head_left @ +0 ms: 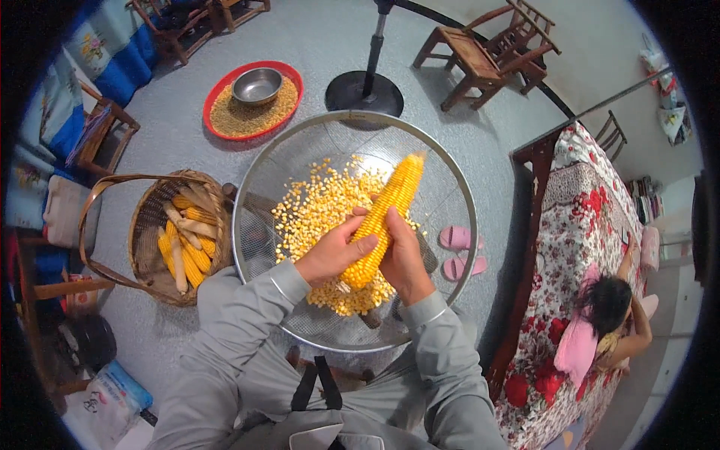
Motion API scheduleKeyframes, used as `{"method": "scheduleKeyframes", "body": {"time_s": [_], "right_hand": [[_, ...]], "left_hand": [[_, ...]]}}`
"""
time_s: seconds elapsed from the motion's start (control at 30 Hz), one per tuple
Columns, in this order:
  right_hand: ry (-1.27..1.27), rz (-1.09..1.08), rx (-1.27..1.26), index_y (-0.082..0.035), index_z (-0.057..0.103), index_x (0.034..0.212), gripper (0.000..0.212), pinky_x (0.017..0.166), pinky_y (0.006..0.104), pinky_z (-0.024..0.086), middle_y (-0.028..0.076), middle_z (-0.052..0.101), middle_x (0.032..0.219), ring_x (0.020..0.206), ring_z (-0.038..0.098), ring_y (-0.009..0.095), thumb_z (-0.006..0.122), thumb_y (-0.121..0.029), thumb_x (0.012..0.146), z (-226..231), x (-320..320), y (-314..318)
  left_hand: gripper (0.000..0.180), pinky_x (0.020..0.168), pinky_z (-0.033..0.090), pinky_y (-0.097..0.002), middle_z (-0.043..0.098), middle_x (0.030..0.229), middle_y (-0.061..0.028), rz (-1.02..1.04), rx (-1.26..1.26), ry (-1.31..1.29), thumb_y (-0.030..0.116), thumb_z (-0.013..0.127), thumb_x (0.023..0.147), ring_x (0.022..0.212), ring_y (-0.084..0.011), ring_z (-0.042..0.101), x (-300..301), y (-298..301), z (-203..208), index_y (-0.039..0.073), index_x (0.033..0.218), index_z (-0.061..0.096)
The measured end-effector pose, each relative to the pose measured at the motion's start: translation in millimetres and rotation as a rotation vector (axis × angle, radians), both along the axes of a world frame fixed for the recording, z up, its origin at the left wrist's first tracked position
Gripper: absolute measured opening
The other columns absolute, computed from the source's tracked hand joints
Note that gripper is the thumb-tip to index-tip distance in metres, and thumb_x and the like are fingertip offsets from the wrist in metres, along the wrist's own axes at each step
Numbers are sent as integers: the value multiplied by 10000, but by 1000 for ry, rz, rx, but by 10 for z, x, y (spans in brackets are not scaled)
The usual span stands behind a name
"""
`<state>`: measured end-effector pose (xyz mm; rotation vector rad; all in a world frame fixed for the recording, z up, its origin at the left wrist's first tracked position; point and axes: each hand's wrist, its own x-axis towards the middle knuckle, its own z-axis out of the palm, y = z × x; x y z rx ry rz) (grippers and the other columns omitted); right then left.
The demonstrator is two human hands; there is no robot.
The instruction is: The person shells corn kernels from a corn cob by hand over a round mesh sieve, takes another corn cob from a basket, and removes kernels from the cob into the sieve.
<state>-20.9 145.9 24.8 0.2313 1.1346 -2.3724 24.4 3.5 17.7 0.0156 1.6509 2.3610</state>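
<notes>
1. Left hand (339, 251), 1: I have it clamped on the ear from the left, thumb laid across the near part, fingers against the side.
2. Right hand (406, 259), 1: clamped on the same ear from the right, thumb up along its side. The 2 hands work close together, on opposite sides.
3. Ear (391, 214), 1: yellow corn, held aslant over the sieve, tip pointing away and to the right. Kernels cover most of the side I see; I cannot tell whether its near end touches the heap below.
4. Sieve (448, 196), 1: round, wire mesh, metal rim, in front of me.
5. Kernels (311, 206), many: loose, yellow, spread in the sieve, mostly left of the ear and under it.
6. Basket (144, 259), 1: woven, tall handle, left of the sieve; inside I count several yellow ears and pale bare cobs (178, 262), mixed.
7. Tray (298, 75), 1: red, round, beyond the sieve, filled with grain (244, 124); 1 metal bowl (256, 88) sits on the grain.
8. Stand (346, 91), 1: black round base, upright pole, just past the sieve.
9. Slippers (481, 265), 2: pink, on the floor at the sieve's right rim.
10. Bed (551, 281), 1: flowered cover, far right; 1 person (609, 301) on it.
</notes>
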Motion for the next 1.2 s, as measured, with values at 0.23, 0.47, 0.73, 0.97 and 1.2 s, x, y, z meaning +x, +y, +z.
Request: {"method": "scheduleKeyframes", "body": {"time_s": [0.23,0.47,0.73,0.97,1.2], "right_hand": [[-170,-96,-193,16,523,1044,364,848,405,550,175,623,983,955,656,285,498,-344,999,18,-87,199],[-72,-221,-14,-4,508,1039,326,750,376,557,141,621,905,821,652,247,517,-327,994,50,-124,260],[-36,-257,32,-26,491,1052,277,670,347,574,75,581,864,744,640,187,597,-265,960,74,-171,208],[-37,-201,40,-28,493,1068,303,633,335,569,77,585,876,734,641,183,611,-281,951,70,-211,280],[43,-225,178,-25,491,1089,309,611,302,546,58,582,897,749,632,164,629,-259,941,44,-185,198]], "left_hand": [[641,953,499,-331,522,1322,-127,-88,457,-266,462,393,1020,1151,-235,585,35,180,50,-3,1451,299],[466,613,574,-267,659,830,-102,-285,131,-301,411,591,954,694,-163,679,133,201,110,39,1202,461],[495,764,574,-347,646,1034,-190,-405,252,-309,351,542,987,881,-261,680,87,169,-49,39,1327,362],[498,776,576,-348,628,1093,-182,-435,269,-265,274,561,981,947,-265,673,122,209,77,32,1355,339],[454,723,579,-310,608,1116,-116,-348,-43,-317,223,553,983,942,-235,673,58,203,-8,32,1349,364]]}}
